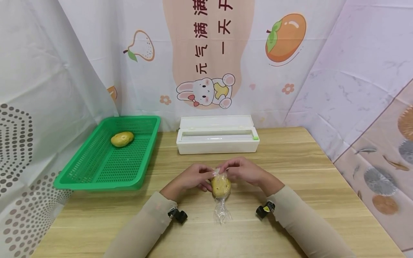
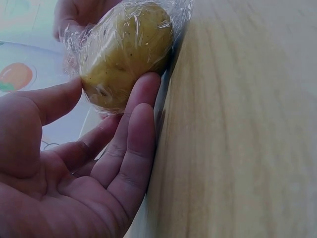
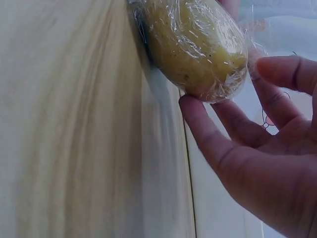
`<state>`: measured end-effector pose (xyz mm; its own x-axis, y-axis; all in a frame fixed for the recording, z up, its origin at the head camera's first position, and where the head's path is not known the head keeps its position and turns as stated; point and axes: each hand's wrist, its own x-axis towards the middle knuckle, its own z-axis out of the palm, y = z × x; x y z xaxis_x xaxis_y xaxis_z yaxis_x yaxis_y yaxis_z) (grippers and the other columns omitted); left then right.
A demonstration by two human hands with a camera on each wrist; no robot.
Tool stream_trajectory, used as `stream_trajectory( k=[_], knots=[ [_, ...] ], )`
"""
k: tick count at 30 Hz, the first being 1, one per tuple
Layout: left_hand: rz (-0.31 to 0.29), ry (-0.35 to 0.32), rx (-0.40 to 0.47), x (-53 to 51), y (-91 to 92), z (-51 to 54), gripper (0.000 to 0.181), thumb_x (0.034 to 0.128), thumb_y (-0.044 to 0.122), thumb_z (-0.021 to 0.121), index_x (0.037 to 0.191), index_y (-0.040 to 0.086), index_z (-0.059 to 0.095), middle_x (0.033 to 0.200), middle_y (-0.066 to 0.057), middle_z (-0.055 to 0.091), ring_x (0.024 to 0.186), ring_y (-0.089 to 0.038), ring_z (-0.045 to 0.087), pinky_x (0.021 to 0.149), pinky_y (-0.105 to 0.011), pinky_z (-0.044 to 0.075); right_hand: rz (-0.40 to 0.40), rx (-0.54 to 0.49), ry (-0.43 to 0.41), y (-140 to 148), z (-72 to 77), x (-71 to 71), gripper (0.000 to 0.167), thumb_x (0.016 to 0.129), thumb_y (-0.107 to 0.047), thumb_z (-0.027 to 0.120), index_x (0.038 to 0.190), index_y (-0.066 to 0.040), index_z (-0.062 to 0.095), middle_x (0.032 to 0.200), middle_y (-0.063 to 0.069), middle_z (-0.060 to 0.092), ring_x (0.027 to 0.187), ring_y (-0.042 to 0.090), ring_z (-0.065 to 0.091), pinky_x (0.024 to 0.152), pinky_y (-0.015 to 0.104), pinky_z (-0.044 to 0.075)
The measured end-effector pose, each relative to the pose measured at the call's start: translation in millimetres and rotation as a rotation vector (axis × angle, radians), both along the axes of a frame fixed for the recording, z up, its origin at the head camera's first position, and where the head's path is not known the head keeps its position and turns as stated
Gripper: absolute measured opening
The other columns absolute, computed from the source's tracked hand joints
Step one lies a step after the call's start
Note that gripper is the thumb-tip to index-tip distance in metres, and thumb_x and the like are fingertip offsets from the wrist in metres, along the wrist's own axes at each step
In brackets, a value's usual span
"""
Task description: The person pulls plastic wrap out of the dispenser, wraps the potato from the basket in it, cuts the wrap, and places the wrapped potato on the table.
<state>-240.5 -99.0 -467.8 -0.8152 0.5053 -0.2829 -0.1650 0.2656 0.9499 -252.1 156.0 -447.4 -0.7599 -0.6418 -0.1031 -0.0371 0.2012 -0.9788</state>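
Note:
A yellow potato [image 1: 221, 186] wrapped in clear plastic film lies on the table between both hands. Its twisted film tail [image 1: 222, 212] spreads toward the person. The left hand [image 1: 197, 177] holds the potato from the left; in the left wrist view its thumb touches one side and its curled fingers lie against the lower side. On the right, the right hand [image 1: 242, 170] pinches the film at the far end between thumb and forefinger. Seen in the right wrist view, another of that hand's fingertips [image 3: 190, 103] touches the wrapped potato [image 3: 198, 49].
A green plastic basket [image 1: 146, 161] stands at the left with an unwrapped potato [image 1: 122, 139] inside. Behind the hands sits a white film dispenser box [image 1: 217, 147], its lid raised. Printed cloths [image 1: 138, 86] hang around the wooden table [image 1: 309, 172].

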Motion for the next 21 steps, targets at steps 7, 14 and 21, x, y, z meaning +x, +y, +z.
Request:
stream_trajectory(
  k=[7,14,21],
  knots=[
    [0.017,-0.013,0.006,0.2,0.7,0.3,0.039,0.1052,0.03,0.059,0.128,-0.002,0.064,0.107,-0.014,0.073,0.078,-0.025,0.077,0.067,-0.033,0.062,0.004,0.055,0.045,-0.9,2.9,0.7,0.021,0.1,-0.023,0.069,0.113,-0.007,0.077,0.139,0.009,0.067,0.127,0.025,0.064,0.098,0.038,0.057],
    [0.012,-0.024,0.015,1.5,1.1,4.0,0.053,0.1041,0.048,0.057,0.125,0.001,0.068,0.109,-0.013,0.074,0.08,-0.025,0.077,0.069,-0.035,0.062,-0.003,0.088,0.123,-2.1,-0.6,0.4,0.019,0.091,-0.013,0.08,0.11,-0.012,0.078,0.128,0.005,0.073,0.118,0.026,0.067,0.09,0.031,0.058],
    [0.023,0.02,-0.015,-1.3,0.9,-2.7,0.048,0.093,0.039,0.078,0.123,0.003,0.068,0.102,-0.012,0.075,0.078,-0.026,0.077,0.069,-0.037,0.063,-0.035,0.167,0.137,-2.9,2.3,0.8,0.055,0.09,-0.023,0.082,0.139,-0.006,0.062,0.134,0.012,0.066,0.124,0.029,0.063,0.1,0.042,0.056]
  ],
)
